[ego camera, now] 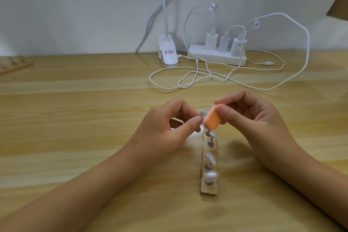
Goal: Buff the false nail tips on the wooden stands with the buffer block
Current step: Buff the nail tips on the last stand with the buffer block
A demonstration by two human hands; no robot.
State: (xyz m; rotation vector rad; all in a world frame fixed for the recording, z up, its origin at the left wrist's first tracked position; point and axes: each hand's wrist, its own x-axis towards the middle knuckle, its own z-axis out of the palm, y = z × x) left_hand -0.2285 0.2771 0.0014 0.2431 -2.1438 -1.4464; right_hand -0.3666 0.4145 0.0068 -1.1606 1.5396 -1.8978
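Right fingers point(227, 114) pinch buffer block point(212, 121), against nail point(202, 112)

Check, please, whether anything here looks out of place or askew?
Nothing is damaged or spilled. The white cables from the power strip sprawl in tangled loops over the table, and the nail tips on the wooden stand lean different ways.

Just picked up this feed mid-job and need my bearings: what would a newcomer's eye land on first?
The orange buffer block stands out mid-table, pinched in the right hand and held up to a pale nail tip that the left hand pinches. Just below, a wooden stand runs toward the viewer, carrying more tips on metal pegs. A white power strip sits by the back wall.
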